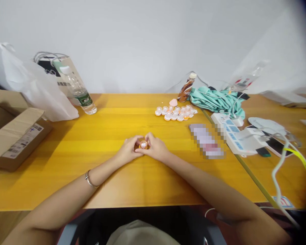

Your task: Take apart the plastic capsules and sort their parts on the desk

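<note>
A small round container (143, 145) with an orange rim and a pale, shiny top sits at the middle of the table. My left hand (131, 147) curls round it from the left, thumb and fingers closed on its side. From the right, my right hand (154, 147) grips the same container, with the thumb along its near edge. The fingertips of both hands nearly meet around it and hide part of its rim. Farther back and to the right stands a group of similar small clear-topped containers (175, 115) with orange bases, beside a small pink piece (173, 102).
At left are an open cardboard box (25, 143), a white plastic bag (40, 88) and a water bottle (85, 100). At right lie a blurred-out phone (206, 141), a power strip (232, 136) with cables, a folded teal umbrella (214, 98) and a brown drink bottle (186, 89).
</note>
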`<control>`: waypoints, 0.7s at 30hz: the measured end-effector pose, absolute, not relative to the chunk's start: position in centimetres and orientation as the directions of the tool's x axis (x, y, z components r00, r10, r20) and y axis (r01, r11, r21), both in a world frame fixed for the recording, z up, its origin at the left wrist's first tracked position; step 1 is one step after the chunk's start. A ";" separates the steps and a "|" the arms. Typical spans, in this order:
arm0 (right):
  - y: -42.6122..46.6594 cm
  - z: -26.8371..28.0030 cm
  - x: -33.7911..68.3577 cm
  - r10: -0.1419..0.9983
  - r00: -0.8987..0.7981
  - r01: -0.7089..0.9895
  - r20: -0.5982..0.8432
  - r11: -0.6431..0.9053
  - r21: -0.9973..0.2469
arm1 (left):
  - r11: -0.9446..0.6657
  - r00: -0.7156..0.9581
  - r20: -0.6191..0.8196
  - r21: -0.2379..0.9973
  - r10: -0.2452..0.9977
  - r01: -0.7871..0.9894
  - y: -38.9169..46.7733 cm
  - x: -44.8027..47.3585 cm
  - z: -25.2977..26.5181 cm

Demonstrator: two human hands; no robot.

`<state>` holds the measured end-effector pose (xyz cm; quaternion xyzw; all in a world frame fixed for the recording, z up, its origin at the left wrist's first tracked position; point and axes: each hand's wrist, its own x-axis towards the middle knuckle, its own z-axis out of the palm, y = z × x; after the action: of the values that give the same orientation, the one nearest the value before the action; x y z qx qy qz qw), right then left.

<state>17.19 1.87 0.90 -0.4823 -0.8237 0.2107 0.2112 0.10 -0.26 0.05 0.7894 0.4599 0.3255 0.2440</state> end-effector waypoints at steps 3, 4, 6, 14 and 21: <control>2.4 1.1 15.9 0.899 -0.424 0.764 0.111 0.421 -0.489 | -0.422 0.315 0.288 0.713 0.904 0.560 0.0 0.0 -0.1; 2.6 1.2 15.8 0.905 -0.414 0.782 0.098 0.409 -0.470 | -0.414 0.302 0.290 0.722 0.908 0.554 0.1 0.0 -0.1; 3.0 1.4 15.6 0.921 -0.383 0.811 0.070 0.372 -0.451 | -0.411 0.290 0.297 0.742 0.910 0.529 0.3 0.1 -0.2; 3.9 1.6 15.2 0.930 -0.364 0.725 0.056 0.320 -0.609 | -0.303 0.189 0.245 0.856 0.951 0.419 0.8 -0.2 -0.7; 3.0 1.8 16.1 0.885 -0.459 0.564 0.078 0.359 -0.744 | -0.292 0.239 0.240 0.932 0.941 0.215 -0.1 0.4 0.5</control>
<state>16.10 3.00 1.78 -0.4599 -0.7877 0.3304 0.2427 0.43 -0.08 0.49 0.6714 0.4302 0.4420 0.4107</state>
